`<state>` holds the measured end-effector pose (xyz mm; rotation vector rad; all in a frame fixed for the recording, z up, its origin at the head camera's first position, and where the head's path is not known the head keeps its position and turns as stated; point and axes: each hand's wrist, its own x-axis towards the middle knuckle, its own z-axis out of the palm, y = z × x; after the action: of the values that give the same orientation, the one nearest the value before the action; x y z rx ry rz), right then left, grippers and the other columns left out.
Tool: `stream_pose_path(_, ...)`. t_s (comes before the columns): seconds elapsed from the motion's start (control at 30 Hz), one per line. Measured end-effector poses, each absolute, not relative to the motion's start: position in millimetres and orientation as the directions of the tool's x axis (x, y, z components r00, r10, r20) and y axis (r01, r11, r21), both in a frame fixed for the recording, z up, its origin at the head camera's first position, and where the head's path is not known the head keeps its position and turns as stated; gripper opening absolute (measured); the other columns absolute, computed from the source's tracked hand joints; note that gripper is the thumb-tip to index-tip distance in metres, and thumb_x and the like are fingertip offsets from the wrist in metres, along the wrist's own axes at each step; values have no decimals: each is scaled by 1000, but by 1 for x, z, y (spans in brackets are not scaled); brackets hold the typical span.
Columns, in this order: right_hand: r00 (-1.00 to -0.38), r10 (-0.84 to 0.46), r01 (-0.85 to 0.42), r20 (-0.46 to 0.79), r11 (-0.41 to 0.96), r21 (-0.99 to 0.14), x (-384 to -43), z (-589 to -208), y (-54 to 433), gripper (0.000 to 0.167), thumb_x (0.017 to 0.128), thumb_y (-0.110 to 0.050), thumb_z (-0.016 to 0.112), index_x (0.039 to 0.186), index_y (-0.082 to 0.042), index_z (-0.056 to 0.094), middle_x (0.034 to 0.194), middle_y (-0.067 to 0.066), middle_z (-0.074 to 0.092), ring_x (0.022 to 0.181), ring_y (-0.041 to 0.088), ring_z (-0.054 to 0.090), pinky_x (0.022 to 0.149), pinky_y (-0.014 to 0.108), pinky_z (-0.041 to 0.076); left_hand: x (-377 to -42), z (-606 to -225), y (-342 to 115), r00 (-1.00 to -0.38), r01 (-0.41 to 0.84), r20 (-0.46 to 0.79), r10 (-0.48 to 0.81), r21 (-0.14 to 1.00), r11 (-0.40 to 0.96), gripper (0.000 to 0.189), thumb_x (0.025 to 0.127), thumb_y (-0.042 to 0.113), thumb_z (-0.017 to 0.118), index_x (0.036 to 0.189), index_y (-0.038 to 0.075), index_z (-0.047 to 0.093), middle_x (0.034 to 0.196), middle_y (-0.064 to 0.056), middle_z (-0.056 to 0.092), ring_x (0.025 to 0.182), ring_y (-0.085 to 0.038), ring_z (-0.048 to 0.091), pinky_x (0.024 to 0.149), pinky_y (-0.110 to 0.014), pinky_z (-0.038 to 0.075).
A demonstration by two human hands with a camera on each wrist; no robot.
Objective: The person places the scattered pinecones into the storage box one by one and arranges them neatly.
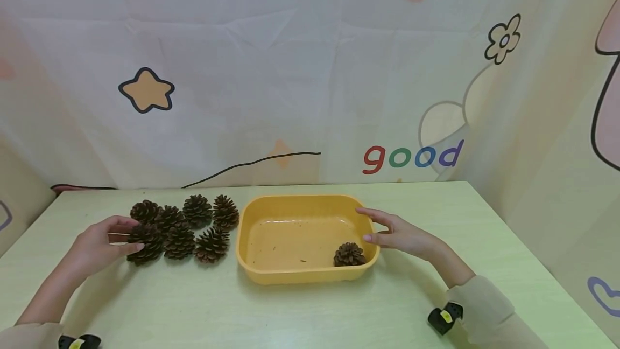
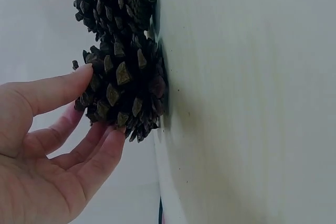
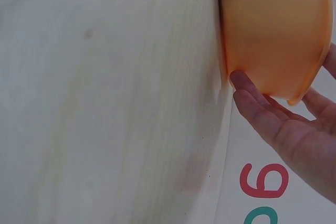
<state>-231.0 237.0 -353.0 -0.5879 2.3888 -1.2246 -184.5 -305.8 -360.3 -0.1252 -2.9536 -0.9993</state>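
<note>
My left hand (image 1: 97, 244) holds a brown pine cone (image 1: 147, 242) at the front left of a group of cones, its thumb on one side and its fingers on the other. In the left wrist view this pine cone (image 2: 121, 85) sits low over the table, close against another cone (image 2: 118, 1). My right hand (image 1: 404, 233) grips the right end of a yellow plastic basin (image 1: 263, 276). Its thumb and a finger reach over the rim, while other fingers lie against the outer wall, as the right wrist view shows. One pine cone (image 1: 350, 255) lies inside the basin's front right corner.
Several more pine cones (image 1: 197, 211) stand close together between my left hand and the basin. The pale table (image 1: 310, 314) ends at the back against a printed cloth (image 1: 300, 96). Small dark bits lie on the basin floor.
</note>
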Motion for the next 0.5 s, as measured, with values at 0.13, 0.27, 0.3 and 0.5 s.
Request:
stream_pose_path(0.13,-834,-532,-189,-146,525,-830,-231,-353,237,66,89,-29,59,144,-11,27,149,20,16,133,44,15,96,51,39,-185,-360,-306,-997,71,18,77,620,782,61,82,29,68,123,-8,43,121,-34,46,108,-50,46,79,-55,45)
stream_pose_path(0.27,-833,-534,-192,-145,525,-829,-232,-353,237,66,89,-29,59,144,-12,27,149,19,16,133,44,15,96,51,39,-186,-362,-308,-996,50,-26,87,641,766,72,79,34,70,126,-10,37,125,-37,39,112,-54,40,83,-58,42)
stream_pose_path(0.3,-833,-534,-190,-146,524,-830,-232,-354,237,66,89,-29,59,144,-12,27,149,19,16,133,44,15,96,51,39,-186,-362,-308,-995,45,-37,90,647,761,75,78,35,71,126,-10,35,126,-37,38,113,-54,39,84,-58,42)
stream_pose_path(0.5,-835,-531,-190,-145,525,-830,-232,-353,237,65,89,-29,59,144,-12,28,149,19,18,133,43,16,97,51,39,-187,-363,-309,-996,36,-36,77,647,761,76,73,32,76,123,-9,34,123,-38,40,110,-53,42,79,-52,47)
